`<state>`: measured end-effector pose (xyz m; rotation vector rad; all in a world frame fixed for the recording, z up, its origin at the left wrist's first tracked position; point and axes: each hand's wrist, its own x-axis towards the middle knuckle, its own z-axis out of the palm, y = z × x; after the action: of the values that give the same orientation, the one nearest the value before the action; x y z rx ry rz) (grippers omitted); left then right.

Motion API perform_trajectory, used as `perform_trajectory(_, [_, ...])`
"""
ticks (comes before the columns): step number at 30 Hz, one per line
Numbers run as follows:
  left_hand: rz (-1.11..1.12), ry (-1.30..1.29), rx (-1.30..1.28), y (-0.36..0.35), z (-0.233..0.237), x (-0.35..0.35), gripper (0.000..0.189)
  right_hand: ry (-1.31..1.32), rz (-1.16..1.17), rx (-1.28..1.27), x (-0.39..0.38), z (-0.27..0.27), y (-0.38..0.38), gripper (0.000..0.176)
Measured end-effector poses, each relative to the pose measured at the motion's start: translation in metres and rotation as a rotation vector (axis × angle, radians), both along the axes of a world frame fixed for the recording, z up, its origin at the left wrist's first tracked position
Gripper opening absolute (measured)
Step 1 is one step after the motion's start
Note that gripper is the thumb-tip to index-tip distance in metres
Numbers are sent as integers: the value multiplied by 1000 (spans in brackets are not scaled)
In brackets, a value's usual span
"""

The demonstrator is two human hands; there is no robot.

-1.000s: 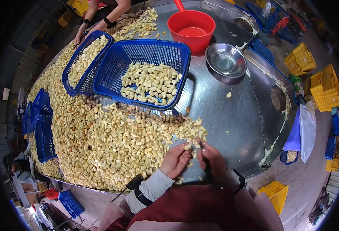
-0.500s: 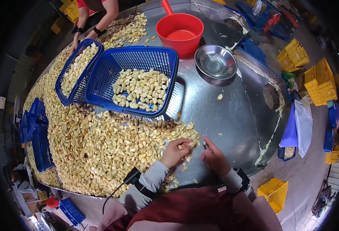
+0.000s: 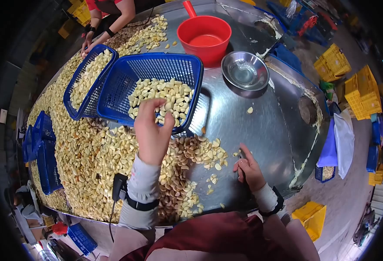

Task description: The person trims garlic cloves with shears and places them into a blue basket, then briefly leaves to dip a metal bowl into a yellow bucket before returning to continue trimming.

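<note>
My left hand [image 3: 151,130] reaches over the near rim of the blue basket [image 3: 113,114]. Its thumb and fingers are apart, with nothing visible gripped between them. Peeled garlic cloves [image 3: 180,93] lie in that basket just beyond the fingertips. Lower right, my right hand [image 3: 249,170] is closed around a small knife [image 3: 242,154], mostly hidden by the fingers. A few loose cloves [image 3: 218,166] rest on the metal table [image 3: 230,130] to the left of that hand. A large heap of garlic cloves [image 3: 100,169] spreads across the table's left side.
A second blue basket [image 3: 71,111], full of cloves, leans against the first. Behind stand a red dipper [image 3: 205,41] and a steel bowl [image 3: 245,71] with liquid. Another person's hands [image 3: 87,45] are at the far left basket. Yellow crates [image 3: 362,92] stand on the floor at right.
My left hand has moved up and left from the pile's edge, where it held garlic, to the basket, and its fingers have parted. My right hand has shifted slightly right.
</note>
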<state>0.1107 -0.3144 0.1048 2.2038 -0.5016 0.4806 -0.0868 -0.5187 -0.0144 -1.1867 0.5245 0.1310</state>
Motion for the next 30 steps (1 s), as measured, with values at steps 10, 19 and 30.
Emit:
perform_trajectory(10, [-649, 117, 542, -60, -156, -94, 14, 102, -1, 24, 0, -6, -8, 48])
perform_trajectory(19, [-642, 1406, -734, -20, -130, -79, 28, 66, 264, -110, 3, 26, 14, 49])
perform_trajectory(30, [-467, 1520, -990, -2, -118, -103, 26, -335, 396, -650, 7, 31, 37, 52])
